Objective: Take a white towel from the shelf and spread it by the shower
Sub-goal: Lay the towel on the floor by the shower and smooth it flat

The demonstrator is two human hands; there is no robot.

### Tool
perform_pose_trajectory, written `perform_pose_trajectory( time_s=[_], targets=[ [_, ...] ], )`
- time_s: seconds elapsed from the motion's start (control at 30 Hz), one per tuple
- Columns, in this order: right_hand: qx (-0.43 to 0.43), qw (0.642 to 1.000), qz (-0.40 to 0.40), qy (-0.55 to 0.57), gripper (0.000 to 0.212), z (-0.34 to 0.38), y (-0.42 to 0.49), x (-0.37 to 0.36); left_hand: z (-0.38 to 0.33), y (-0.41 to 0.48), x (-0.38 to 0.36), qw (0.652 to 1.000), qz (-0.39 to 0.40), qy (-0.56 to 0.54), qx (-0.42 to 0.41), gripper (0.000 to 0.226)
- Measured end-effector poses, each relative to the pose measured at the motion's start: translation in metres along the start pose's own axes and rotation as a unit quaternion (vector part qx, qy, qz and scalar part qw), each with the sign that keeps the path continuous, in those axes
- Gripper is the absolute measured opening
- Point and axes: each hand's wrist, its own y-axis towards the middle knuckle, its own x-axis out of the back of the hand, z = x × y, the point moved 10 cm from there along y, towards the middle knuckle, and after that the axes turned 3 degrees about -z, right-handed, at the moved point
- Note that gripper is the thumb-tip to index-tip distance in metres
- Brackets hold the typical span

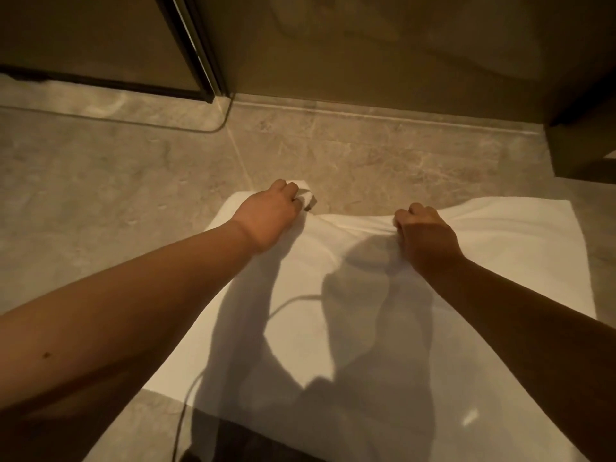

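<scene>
Floor (pixel 100 181): marble tile, dim warm light. Shower door (pixel 110 45), dark-framed, stood at far left, its sill just beyond.

Towel (pixel 500 255): white, lay mostly flat on the floor, near the shower but apart from its sill. Far edge bunched into a ridge between the hands; far-left corner lifted and crumpled.

Left hand (pixel 270 218): fingers curled, pinching that corner. Right hand (pixel 426 233): fingers closed on the far edge.

Judged: smoothing step, nearly done. Best to draw both hands apart along the edge, low to the floor, then press the corner square.
</scene>
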Motion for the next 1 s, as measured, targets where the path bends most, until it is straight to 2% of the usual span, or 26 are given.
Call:
perform_pose_trajectory(
  time_s=[0.1, 0.17, 0.27, 0.4, 0.6, 0.77, 0.93, 1.0],
  targets=[
    [0.004, 0.999, -0.016, 0.032, 0.023, 0.005, -0.004, 0.004, 0.005, -0.004, -0.001, 0.999, 0.002, 0.053, -0.005, 0.022],
    [0.047, 0.996, -0.019, 0.072, 0.033, 0.022, -0.008, 0.004, 0.007, -0.006, -0.006, 0.997, 0.004, 0.074, -0.007, 0.026],
    [0.093, 0.988, 0.048, 0.115, 0.043, 0.046, -0.017, -0.016, 0.017, -0.01, -0.013, 0.997, 0.019, 0.067, 0.021, 0.036],
    [0.069, 0.988, 0.068, 0.117, 0.046, 0.048, -0.024, -0.034, 0.026, -0.016, -0.019, 0.997, 0.039, 0.039, 0.044, 0.047],
    [0.065, 0.99, 0.069, 0.1, 0.047, 0.043, -0.025, -0.037, 0.047, -0.022, -0.021, 0.997, 0.038, 0.022, 0.07, 0.044],
    [0.055, 0.991, 0.084, 0.094, 0.048, 0.042, -0.029, -0.039, 0.069, -0.027, -0.024, 0.994, 0.032, 0.016, 0.1, 0.054],
    [0.036, 0.988, 0.109, 0.105, 0.051, 0.039, -0.034, -0.045, 0.103, -0.038, -0.035, 0.983, 0.042, -0.042, 0.176, 0.04],
    [0.032, 0.987, 0.117, 0.106, 0.053, 0.04, -0.035, -0.046, 0.106, -0.038, -0.042, 0.985, 0.058, -0.031, 0.157, 0.038]
  ],
)
